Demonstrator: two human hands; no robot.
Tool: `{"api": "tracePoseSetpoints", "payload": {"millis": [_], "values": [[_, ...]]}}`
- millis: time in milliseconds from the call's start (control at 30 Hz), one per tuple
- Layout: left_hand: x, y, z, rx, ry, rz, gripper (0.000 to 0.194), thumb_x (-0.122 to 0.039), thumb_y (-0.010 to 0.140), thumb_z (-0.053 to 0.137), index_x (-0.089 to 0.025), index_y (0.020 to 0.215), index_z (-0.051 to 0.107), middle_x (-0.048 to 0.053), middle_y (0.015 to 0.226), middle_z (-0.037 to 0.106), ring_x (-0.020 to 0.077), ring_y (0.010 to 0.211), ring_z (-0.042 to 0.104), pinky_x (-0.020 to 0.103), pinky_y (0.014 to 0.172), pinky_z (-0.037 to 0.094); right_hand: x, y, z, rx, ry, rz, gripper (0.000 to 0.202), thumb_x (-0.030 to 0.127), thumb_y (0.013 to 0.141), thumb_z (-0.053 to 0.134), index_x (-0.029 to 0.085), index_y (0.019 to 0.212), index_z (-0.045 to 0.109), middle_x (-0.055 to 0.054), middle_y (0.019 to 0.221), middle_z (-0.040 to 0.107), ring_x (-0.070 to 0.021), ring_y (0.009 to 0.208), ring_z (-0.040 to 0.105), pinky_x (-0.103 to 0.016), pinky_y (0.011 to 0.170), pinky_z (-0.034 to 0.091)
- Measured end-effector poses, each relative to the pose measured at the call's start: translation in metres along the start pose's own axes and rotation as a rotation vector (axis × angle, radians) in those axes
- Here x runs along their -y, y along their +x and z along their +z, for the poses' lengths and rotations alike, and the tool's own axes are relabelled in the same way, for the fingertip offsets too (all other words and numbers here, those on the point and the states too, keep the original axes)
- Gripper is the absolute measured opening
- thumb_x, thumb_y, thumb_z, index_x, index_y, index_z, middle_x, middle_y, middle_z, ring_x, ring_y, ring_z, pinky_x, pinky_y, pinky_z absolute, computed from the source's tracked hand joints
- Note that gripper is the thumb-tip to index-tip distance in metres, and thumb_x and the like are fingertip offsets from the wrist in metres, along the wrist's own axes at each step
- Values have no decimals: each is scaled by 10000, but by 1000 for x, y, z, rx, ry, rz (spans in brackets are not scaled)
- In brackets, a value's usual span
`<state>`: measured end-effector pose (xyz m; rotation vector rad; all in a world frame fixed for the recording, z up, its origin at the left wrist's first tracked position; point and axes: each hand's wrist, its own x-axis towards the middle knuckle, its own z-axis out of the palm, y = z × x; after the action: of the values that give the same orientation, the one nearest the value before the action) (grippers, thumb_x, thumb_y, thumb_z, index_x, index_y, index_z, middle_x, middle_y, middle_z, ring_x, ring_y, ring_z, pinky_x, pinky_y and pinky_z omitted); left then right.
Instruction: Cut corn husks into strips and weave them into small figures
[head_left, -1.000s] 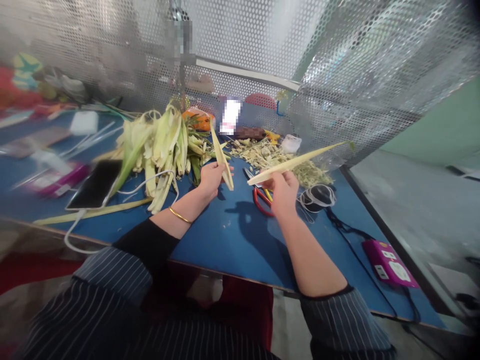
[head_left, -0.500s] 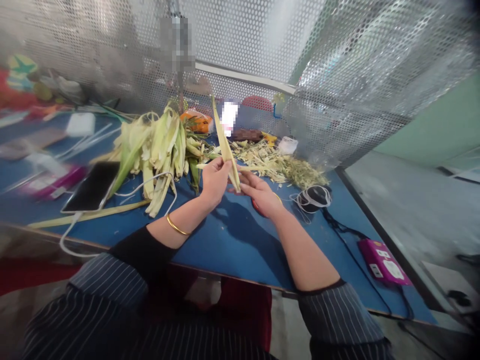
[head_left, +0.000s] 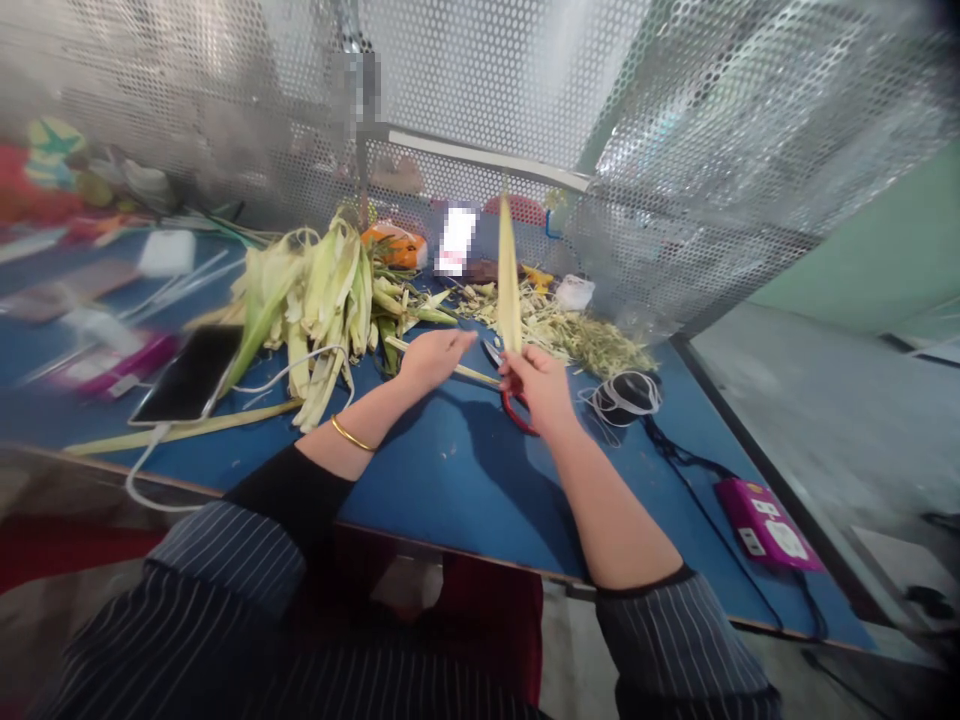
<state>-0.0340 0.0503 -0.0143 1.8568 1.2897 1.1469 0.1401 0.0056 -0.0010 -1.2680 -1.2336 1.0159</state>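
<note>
My right hand (head_left: 541, 385) pinches the lower end of a pale yellow corn husk strip (head_left: 509, 285), which stands upright. Its fingers are closed round the base. My left hand (head_left: 437, 358) is off to the left, apart from that strip, its fingers stretched out and holding nothing I can see. On the blue table, partly under my right hand, lie scissors with red handles (head_left: 517, 412). A thin husk piece (head_left: 477, 375) lies between the hands, its ends partly hidden. Left of them is a big heap of corn husks (head_left: 322, 270).
Husk scraps (head_left: 555, 330) cover the table's far side. Coiled white cord on a black object (head_left: 626, 397) lies right, near a magenta box (head_left: 769, 520). A phone (head_left: 191, 375) with a white cable lies left. A perforated metal screen (head_left: 480, 80) stands behind.
The husk strip has passed from my left hand to my right and moved rightward, turning more upright. My left hand has let go, and the scissors now show more.
</note>
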Motion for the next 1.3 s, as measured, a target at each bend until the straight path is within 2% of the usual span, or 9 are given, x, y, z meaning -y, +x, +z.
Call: {"api": "tracePoseSetpoints", "payload": {"millis": [100,233,433,567,633,767,967,1100,1300], "values": [[12,6,-9,164,353,92,305,-266,578,777,-211,877,747,96,994,726,298,1023,623,344,951,409,-1,11,-14,-115,12,1,224,391,706,642,176,767,616,34,615,596,-80,438,520,-207,410,382],[20,11,-17,255,467,140,211,-188,703,597,-240,831,757,59,845,736,235,874,645,323,864,442,-2,17,-22,-135,-41,-10,217,385,717,621,174,764,641,29,610,588,-87,445,521,-212,414,374],[21,17,-51,-243,616,85,262,-152,763,481,-135,789,741,180,845,707,364,957,614,585,998,306,-5,20,-26,-181,-227,-112,234,410,784,564,196,697,601,24,593,595,-119,463,541,-244,468,409],[9,15,-63,-454,500,149,380,-222,865,442,-168,1162,673,179,1223,622,383,1215,483,543,1036,302,-4,19,-31,-132,-514,-202,270,388,842,518,205,651,571,29,548,589,-128,480,534,-260,556,413],[-1,12,-54,-408,389,321,382,-272,912,427,-197,1215,647,137,1258,610,304,1240,479,448,1064,321,-2,17,-31,-62,-695,-275,257,353,865,505,207,669,587,21,561,589,-139,532,535,-256,576,383],[-18,-1,-21,-30,380,533,394,-415,847,588,-193,1163,669,121,1213,644,290,1193,516,421,1064,318,0,11,-27,103,-1007,-472,234,316,922,452,218,824,640,-27,754,650,-170,704,566,-264,624,344],[-18,-15,2,145,445,235,255,-373,877,516,-241,815,725,62,794,707,221,749,613,302,686,390,1,10,-26,111,-1130,-513,286,316,972,361,221,945,630,-57,903,679,-184,810,599,-272,657,349],[-11,-7,-6,59,412,108,279,-357,835,553,-222,615,659,37,626,641,178,607,550,289,582,317,2,13,-40,50,-1264,-263,215,338,911,452,215,1010,598,-90,932,688,-228,820,628,-299,635,372],[1,5,-16,29,304,-77,276,-354,808,562,-193,611,672,26,506,609,150,512,547,279,559,365,2,6,-43,269,-1552,39,466,260,725,602,127,1162,511,-183,1049,655,-305,898,664,-328,663,456]]}}
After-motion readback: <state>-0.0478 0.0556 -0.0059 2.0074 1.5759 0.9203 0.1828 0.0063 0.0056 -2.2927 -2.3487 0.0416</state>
